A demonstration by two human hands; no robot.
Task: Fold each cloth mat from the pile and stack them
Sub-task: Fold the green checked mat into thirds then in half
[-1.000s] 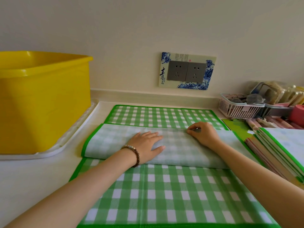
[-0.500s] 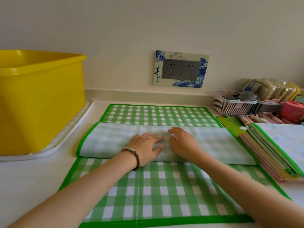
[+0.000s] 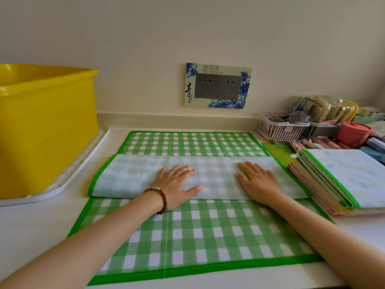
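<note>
1. Green checked mat (image 3: 195, 232): lies on the counter (image 3: 41, 222), middle band folded over, pale side up.
2. Left hand (image 3: 177, 182): spread flat on the band, unmoved.
3. Right hand (image 3: 258, 180): flat, fingers straight; it has slid right from beside the left, so the fold looks smoothed.
4. Stack of mats (image 3: 341, 180): just right.

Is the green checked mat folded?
Partly folded: the green checked mat has a pale-backed flap across its middle, under the flat left hand and right hand.

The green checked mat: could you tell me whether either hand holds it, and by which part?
Neither holds it. The left hand and right hand lie flat, fingers straight, on the pale folded-over flap of the mat.
</note>
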